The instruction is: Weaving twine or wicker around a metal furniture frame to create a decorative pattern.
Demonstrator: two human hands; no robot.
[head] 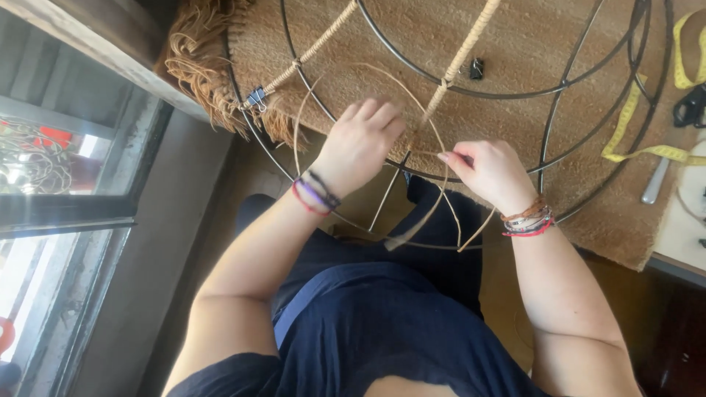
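A round black wire frame (515, 92) lies on a tan fringed mat (412, 33), its near rim hanging over the table edge toward me. Two of its spokes are wrapped in pale cane. My left hand (358, 143) grips the rim where a wrapped spoke (462, 55) meets it and pinches a thin cane strand (440, 140). My right hand (489, 170) holds the same strand a little to the right, fingers closed on it. The strand loops up above my left hand and its loose ends (430, 231) trail down toward my lap.
A small binder clip (255, 98) grips the frame's left rim and another clip (476, 68) lies on the mat. A yellow tape measure (640, 110), dark scissors handles (690, 106) and a metal tool (654, 180) sit at the right. A window (66, 169) is at left.
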